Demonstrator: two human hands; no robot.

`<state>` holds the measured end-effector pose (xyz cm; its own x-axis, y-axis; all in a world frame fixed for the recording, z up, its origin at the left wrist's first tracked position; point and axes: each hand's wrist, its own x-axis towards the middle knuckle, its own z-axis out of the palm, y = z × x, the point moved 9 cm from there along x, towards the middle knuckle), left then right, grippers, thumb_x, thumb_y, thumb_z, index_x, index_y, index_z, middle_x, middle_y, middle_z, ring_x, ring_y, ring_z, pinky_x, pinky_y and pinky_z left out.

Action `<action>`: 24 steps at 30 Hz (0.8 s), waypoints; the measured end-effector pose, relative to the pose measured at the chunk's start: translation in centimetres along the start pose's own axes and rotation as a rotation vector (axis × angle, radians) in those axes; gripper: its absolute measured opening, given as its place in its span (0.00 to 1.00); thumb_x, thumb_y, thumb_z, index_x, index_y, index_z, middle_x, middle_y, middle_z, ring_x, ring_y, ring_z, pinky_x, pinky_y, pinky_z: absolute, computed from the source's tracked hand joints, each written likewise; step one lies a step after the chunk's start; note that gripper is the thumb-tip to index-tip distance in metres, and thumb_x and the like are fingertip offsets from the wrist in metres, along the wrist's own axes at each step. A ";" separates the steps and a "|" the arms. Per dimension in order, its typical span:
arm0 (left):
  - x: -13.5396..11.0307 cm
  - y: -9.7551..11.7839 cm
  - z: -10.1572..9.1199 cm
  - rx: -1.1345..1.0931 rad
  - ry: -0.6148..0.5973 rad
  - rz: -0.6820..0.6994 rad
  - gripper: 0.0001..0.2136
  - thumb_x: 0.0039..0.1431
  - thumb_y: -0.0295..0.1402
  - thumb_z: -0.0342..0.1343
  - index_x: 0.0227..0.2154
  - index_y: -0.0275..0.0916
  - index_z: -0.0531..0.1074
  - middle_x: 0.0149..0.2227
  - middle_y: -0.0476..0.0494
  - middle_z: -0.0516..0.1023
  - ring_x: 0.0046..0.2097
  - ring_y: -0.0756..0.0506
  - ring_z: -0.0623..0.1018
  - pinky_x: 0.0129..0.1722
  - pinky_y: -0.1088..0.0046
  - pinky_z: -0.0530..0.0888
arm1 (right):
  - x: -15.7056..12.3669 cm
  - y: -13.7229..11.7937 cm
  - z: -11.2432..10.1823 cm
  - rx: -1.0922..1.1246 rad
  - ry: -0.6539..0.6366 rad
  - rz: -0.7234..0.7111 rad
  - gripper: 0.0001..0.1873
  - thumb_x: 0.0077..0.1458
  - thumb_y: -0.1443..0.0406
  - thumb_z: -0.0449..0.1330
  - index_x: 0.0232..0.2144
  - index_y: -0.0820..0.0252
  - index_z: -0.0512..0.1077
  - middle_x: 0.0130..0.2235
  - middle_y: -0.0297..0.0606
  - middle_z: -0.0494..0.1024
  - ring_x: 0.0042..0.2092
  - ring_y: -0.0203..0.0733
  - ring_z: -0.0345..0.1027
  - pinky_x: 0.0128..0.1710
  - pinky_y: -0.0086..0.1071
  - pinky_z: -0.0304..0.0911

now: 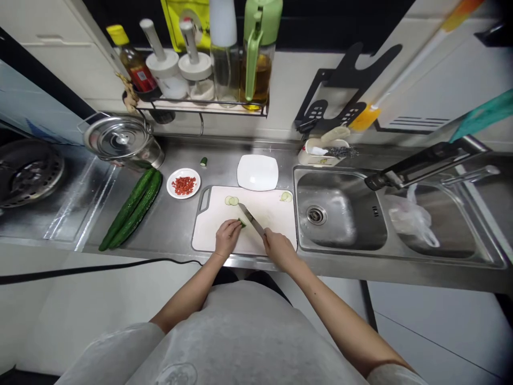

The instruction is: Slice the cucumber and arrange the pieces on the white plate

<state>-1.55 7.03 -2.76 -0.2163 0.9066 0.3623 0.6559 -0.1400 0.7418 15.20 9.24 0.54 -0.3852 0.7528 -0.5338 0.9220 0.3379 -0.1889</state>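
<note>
My left hand [227, 236] is closed on a small green piece of cucumber [242, 223] over the cutting board [208, 227]. In my right hand [279, 247] is the handle of a kitchen knife [251, 218], its blade slanting up and left beside the piece. Past the knife tip lie a few pale cucumber slices [231, 200]. More slices [286, 197] rest at the board's far right corner. Behind the board sits a white plate [257, 172] with nothing on it.
Whole cucumbers [134, 208] lie at left, beside a small plate [170, 191] of chopped red pieces [184, 185]. A cucumber end [203, 161] is behind the board. A steel pot [150, 152] stands back left; a double sink [340, 208] is right, with a plastic bag [412, 216]. Bottles line the rack [200, 107].
</note>
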 end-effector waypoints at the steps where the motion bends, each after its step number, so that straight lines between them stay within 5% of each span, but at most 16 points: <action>1: 0.1 -0.2 0.2 0.002 -0.006 -0.001 0.10 0.61 0.35 0.51 0.38 0.40 0.76 0.39 0.42 0.77 0.42 0.49 0.77 0.44 0.69 0.76 | 0.0 -0.3 0.1 -0.012 -0.006 -0.008 0.11 0.65 0.64 0.42 0.43 0.60 0.61 0.36 0.43 0.77 0.37 0.43 0.72 0.32 0.30 0.53; 24: -0.4 -1.1 1.2 0.086 -0.067 0.057 0.10 0.62 0.35 0.51 0.38 0.42 0.77 0.39 0.43 0.77 0.42 0.49 0.77 0.43 0.71 0.76 | -0.4 -2.6 0.8 -0.127 -0.012 -0.081 0.13 0.58 0.75 0.45 0.45 0.62 0.60 0.35 0.46 0.77 0.40 0.45 0.74 0.34 0.30 0.62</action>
<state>-1.27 7.29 -4.40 -0.1299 0.9232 0.3618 0.7258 -0.1601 0.6690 12.99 7.61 0.64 -0.4569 0.7135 -0.5312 0.8755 0.4664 -0.1266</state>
